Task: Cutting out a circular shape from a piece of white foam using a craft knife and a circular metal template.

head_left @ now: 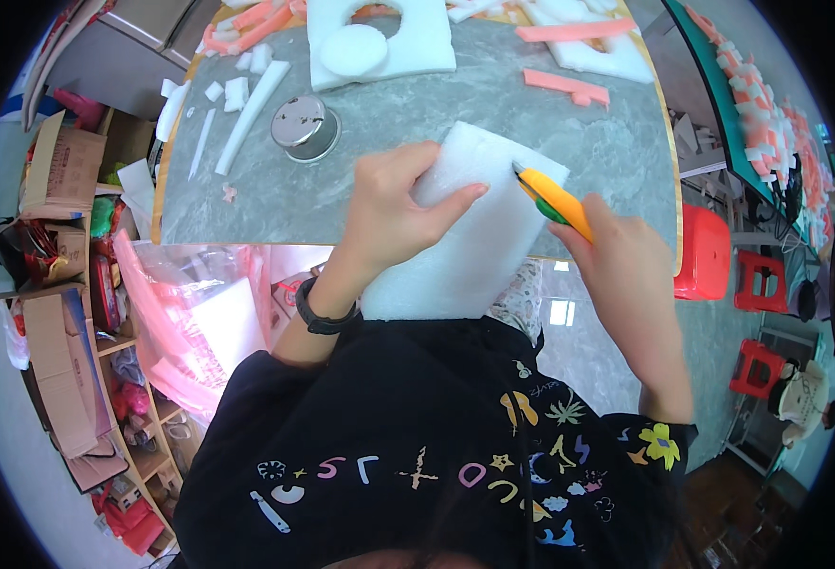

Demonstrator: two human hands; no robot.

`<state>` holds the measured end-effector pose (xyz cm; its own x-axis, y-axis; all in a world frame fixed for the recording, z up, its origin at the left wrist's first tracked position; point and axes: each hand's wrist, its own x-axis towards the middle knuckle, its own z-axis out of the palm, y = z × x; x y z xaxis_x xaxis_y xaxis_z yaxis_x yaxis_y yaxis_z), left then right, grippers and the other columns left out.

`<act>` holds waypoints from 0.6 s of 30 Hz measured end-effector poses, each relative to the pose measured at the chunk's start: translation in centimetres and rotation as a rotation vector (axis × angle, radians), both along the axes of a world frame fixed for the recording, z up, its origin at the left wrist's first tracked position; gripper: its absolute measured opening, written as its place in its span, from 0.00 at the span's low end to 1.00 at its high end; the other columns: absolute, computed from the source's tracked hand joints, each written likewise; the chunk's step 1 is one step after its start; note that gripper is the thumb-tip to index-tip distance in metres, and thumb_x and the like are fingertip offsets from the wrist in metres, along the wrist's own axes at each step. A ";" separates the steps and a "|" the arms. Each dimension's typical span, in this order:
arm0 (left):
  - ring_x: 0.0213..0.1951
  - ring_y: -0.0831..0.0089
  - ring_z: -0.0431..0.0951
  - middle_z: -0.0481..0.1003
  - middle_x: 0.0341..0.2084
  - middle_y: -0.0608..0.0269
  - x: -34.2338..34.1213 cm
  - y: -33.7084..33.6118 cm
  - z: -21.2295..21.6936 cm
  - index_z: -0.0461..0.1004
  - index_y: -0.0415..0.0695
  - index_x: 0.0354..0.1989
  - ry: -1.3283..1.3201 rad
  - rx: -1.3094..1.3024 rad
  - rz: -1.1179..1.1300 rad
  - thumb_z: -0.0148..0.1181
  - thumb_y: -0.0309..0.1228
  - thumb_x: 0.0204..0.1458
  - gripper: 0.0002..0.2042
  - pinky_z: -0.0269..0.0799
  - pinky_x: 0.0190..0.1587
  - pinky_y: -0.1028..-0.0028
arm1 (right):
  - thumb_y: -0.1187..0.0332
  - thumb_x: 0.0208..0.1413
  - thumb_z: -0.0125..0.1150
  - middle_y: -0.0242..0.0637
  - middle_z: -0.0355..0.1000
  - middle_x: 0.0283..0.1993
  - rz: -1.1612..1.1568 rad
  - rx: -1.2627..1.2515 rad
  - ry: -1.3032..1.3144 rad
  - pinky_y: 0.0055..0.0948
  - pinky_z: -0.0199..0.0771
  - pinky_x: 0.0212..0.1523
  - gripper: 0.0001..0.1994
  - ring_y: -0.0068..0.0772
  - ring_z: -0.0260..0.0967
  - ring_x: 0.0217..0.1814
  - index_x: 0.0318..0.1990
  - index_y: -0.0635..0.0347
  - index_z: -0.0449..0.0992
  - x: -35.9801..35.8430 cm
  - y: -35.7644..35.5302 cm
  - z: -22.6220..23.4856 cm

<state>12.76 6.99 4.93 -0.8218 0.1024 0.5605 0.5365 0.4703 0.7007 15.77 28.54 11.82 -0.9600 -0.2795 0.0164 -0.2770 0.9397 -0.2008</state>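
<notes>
Left hand [389, 213] presses its grip down on the white foam sheet [465, 237] at the desk [417, 123] edge; right hand [617, 266], grip clamped round a yellow utility knife [552, 197], meets the sheet's right edge.

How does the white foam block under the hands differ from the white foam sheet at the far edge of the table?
The foam block is whole; the far foam sheet has a round hole cut out, with a foam disc lying on it. The block overhangs the near table edge, pressed by the left hand with a yellow knife at it; the sheet lies untouched. Both are white foam.
</notes>
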 end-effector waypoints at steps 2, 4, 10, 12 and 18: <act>0.18 0.81 0.69 0.73 0.16 0.61 -0.1 -0.5 -0.6 0.76 0.36 0.27 -0.037 -0.041 -0.023 0.69 0.29 0.40 0.10 0.61 0.21 0.80 | 0.60 0.53 0.60 0.46 0.65 0.16 0.004 -0.003 0.001 0.43 0.61 0.21 0.15 0.50 0.66 0.20 0.28 0.62 0.66 -0.6 -0.2 -0.4; 0.15 0.76 0.67 0.71 0.14 0.59 -0.4 -0.4 -0.9 0.75 0.36 0.25 -0.072 0.037 0.002 0.70 0.30 0.39 0.11 0.59 0.19 0.77 | 0.59 0.53 0.60 0.47 0.65 0.17 -0.002 0.005 0.005 0.42 0.61 0.21 0.15 0.50 0.66 0.21 0.28 0.62 0.66 -0.9 -0.2 0.0; 0.15 0.68 0.67 0.71 0.15 0.58 -0.1 0.4 0.1 0.76 0.38 0.26 -0.135 0.013 0.072 0.70 0.30 0.38 0.11 0.61 0.20 0.73 | 0.60 0.52 0.60 0.53 0.66 0.20 -0.042 -0.287 -0.229 0.43 0.62 0.25 0.15 0.57 0.65 0.24 0.30 0.66 0.69 -0.7 2.1 0.5; 0.16 0.69 0.68 0.71 0.16 0.57 0.1 1.3 -0.4 0.75 0.37 0.27 -0.093 0.089 0.064 0.69 0.29 0.38 0.11 0.62 0.22 0.74 | 0.59 0.52 0.60 0.51 0.67 0.20 0.018 -0.236 -0.134 0.43 0.64 0.25 0.16 0.54 0.67 0.24 0.28 0.65 0.69 -1.2 2.3 -0.1; 0.19 0.80 0.67 0.72 0.17 0.61 -0.4 2.3 0.3 0.74 0.35 0.28 -0.175 0.206 0.056 0.68 0.27 0.41 0.10 0.63 0.24 0.78 | 0.56 0.52 0.59 0.47 0.66 0.17 0.007 -0.108 0.089 0.44 0.65 0.22 0.17 0.51 0.67 0.21 0.29 0.63 0.69 -0.4 1.7 0.1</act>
